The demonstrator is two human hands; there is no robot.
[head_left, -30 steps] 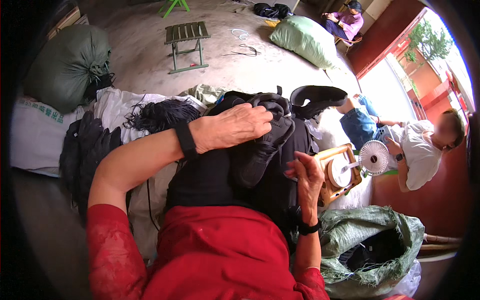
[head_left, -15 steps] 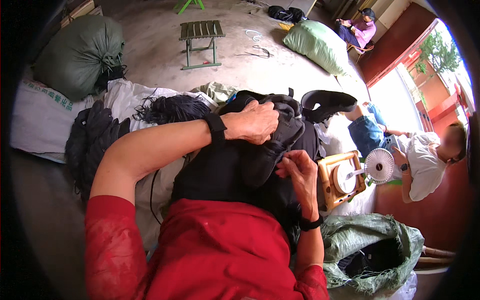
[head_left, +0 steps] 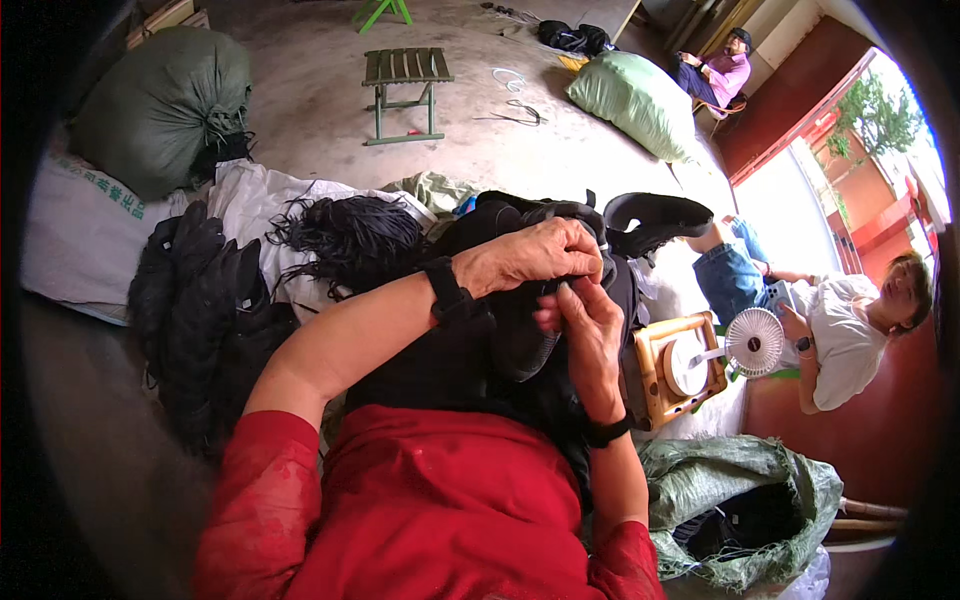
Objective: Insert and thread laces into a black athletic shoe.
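Observation:
A dark shoe [head_left: 525, 345] lies across my lap, mostly covered by my hands. Over its upper part, my left hand [head_left: 535, 252] is closed in a pinch. My right hand [head_left: 592, 335] comes up from below, thumb and fingers pressed together close to the left fingertips. What either pinch holds is too small to make out. Another black shoe [head_left: 658, 222] stands just beyond, to the right. A tangled bundle of black laces [head_left: 355, 235] rests on white sacking to the left, beside a row of black shoes or shoe uppers [head_left: 205, 320].
A small fan [head_left: 754, 342] stands on a bamboo stool [head_left: 652, 372] at my right. Nearer is an open green woven sack [head_left: 700, 470] with black items. Full sacks [head_left: 165, 110] [head_left: 635, 105] and a folding stool [head_left: 405, 75] stand farther off. Two people [head_left: 850, 330] [head_left: 720, 72] sit at the right.
My left hand has moved right and my right hand slightly up, so their fingertips now meet over the shoe. My left elbow has swung inward.

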